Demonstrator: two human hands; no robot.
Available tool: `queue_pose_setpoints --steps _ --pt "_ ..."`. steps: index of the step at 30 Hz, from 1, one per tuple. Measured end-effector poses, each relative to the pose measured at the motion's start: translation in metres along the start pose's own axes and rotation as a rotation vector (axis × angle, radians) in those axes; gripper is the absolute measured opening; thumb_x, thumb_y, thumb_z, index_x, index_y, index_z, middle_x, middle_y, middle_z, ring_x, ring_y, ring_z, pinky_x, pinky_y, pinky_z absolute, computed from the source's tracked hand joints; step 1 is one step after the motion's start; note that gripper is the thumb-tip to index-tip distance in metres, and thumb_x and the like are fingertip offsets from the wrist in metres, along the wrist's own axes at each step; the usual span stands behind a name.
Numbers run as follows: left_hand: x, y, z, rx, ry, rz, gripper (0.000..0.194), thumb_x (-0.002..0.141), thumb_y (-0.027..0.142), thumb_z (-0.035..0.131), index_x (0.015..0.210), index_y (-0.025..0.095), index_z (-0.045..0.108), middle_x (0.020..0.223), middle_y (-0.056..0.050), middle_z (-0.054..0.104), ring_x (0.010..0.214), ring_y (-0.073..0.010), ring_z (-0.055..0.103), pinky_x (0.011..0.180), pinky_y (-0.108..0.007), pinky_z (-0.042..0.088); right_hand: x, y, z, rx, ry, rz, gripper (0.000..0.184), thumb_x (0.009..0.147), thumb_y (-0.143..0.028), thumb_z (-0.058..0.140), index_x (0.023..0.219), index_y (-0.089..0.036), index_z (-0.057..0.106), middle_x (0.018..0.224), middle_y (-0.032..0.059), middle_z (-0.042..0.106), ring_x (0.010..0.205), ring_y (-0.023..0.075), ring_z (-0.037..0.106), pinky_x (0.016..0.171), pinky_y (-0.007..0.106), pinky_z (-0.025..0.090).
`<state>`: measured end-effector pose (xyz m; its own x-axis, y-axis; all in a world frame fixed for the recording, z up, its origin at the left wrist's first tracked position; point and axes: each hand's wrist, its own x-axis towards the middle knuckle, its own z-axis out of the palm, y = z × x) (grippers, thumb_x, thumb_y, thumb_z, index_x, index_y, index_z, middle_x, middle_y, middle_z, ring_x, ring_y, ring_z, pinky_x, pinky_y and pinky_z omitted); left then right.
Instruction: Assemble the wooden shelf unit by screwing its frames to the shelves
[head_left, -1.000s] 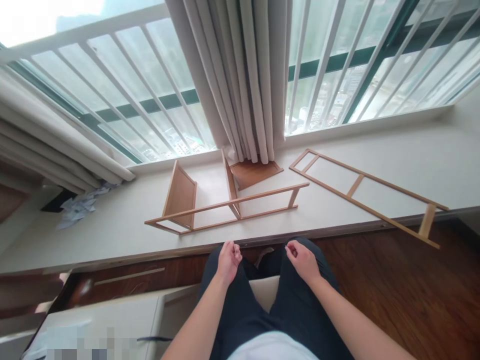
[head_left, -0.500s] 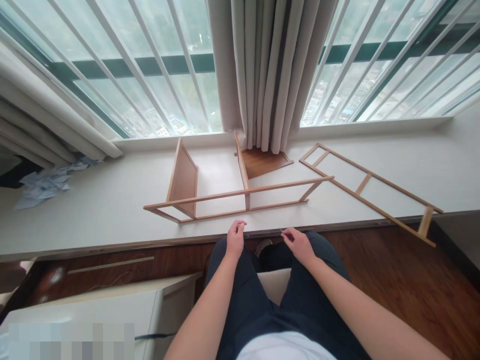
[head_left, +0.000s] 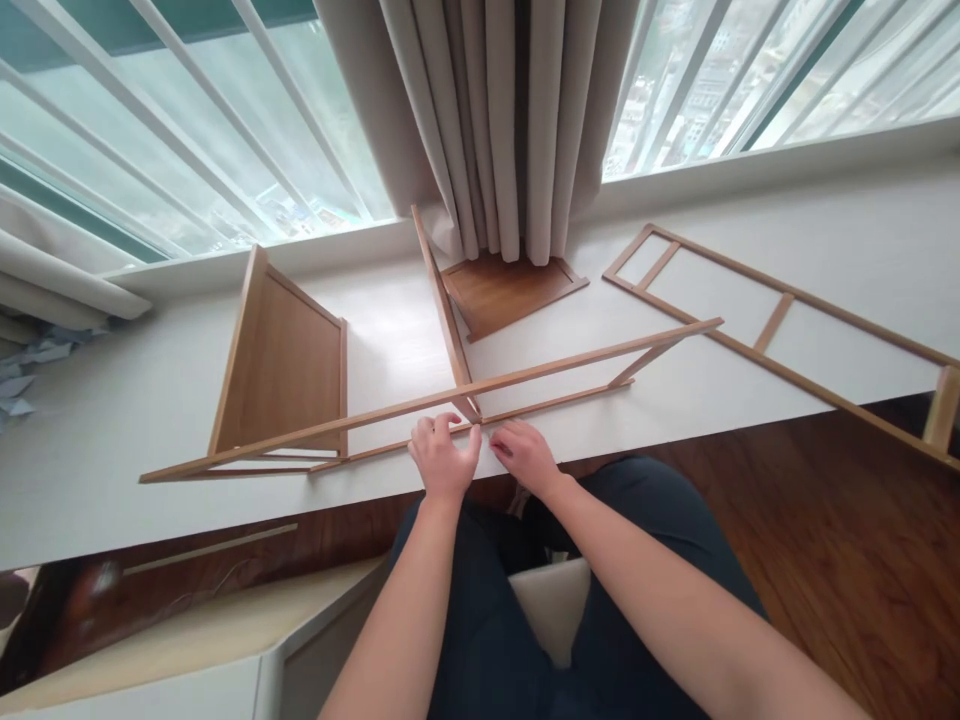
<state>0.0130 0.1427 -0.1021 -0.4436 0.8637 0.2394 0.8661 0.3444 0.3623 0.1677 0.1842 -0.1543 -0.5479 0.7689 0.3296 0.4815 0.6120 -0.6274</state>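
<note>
A wooden shelf frame [head_left: 382, 407] lies on its side on the white window ledge, with a side panel [head_left: 289, 360] and a middle panel [head_left: 439, 295] standing up from it. My left hand [head_left: 442, 455] is at the lower rail by the middle crossbar, its fingers curved and the thumb apart. Just right of that joint is my right hand [head_left: 527, 455], thumb and fingers pinched together close to the rail. Whatever is in the pinch is hidden now; a thin pin-like piece showed there a moment before.
A loose wooden panel [head_left: 517, 295] lies under the curtain [head_left: 499, 130]. To the right, a second ladder-like frame [head_left: 772, 325] sticks out over the ledge's edge. Crumpled paper [head_left: 15, 385] is at the far left, and a white cabinet [head_left: 150, 690] stands lower left.
Both hands have moved forward from above my lap to the middle joint of the frame. My left fingers have spread. The view has come closer to the ledge.
</note>
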Motion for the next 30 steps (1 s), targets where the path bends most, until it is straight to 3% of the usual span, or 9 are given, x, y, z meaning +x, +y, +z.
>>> queue_pose_setpoints --steps 4,8,16,26,30 --pt "0.010 0.011 0.008 0.098 -0.038 -0.052 0.035 0.084 0.054 0.069 0.093 0.021 0.065 0.099 -0.012 0.062 0.103 -0.0338 0.056 0.089 -0.043 0.041 0.009 0.002 0.002 -0.078 -0.013 -0.036 0.017 0.095 -0.017 0.063 0.078 -0.018 0.066 0.086 0.0050 0.065 0.083 0.0185 0.051 0.075 0.031 0.036" --pt "0.023 0.018 0.020 0.077 -0.021 -0.094 0.036 0.084 0.057 0.068 0.088 0.021 0.065 0.096 -0.013 0.065 0.102 -0.0358 0.057 0.089 -0.045 0.041 0.013 0.001 0.004 -0.151 -0.035 -0.014 0.018 0.097 -0.019 0.062 0.081 -0.018 0.069 0.086 0.0053 0.063 0.085 0.0186 0.049 0.075 0.032 0.031" --pt "0.032 0.017 0.038 -0.091 0.024 -0.004 0.029 0.088 0.039 0.058 0.065 0.023 0.051 0.075 -0.008 0.058 0.085 -0.0281 0.058 0.085 -0.041 0.043 0.013 0.000 0.003 -0.219 -0.027 0.007 0.022 0.099 -0.024 0.062 0.078 -0.019 0.069 0.083 0.0048 0.063 0.087 0.0195 0.048 0.075 0.035 0.027" --pt "0.035 0.013 0.042 -0.132 0.065 0.063 0.028 0.089 0.040 0.053 0.066 0.023 0.052 0.077 -0.008 0.064 0.083 -0.0254 0.061 0.084 -0.038 0.045 0.013 0.001 0.003 -0.188 -0.030 0.003 0.027 0.102 -0.026 0.056 0.080 -0.018 0.070 0.086 0.0068 0.065 0.092 0.0208 0.048 0.079 0.036 0.026" --pt "0.033 0.011 0.046 -0.194 0.023 -0.002 0.031 0.091 0.041 0.052 0.066 0.023 0.051 0.069 -0.005 0.061 0.072 -0.0213 0.060 0.076 -0.034 0.046 0.014 0.000 0.001 -0.180 -0.041 0.012 0.026 0.102 -0.026 0.056 0.081 -0.019 0.070 0.087 0.0066 0.066 0.092 0.0209 0.048 0.080 0.037 0.027"
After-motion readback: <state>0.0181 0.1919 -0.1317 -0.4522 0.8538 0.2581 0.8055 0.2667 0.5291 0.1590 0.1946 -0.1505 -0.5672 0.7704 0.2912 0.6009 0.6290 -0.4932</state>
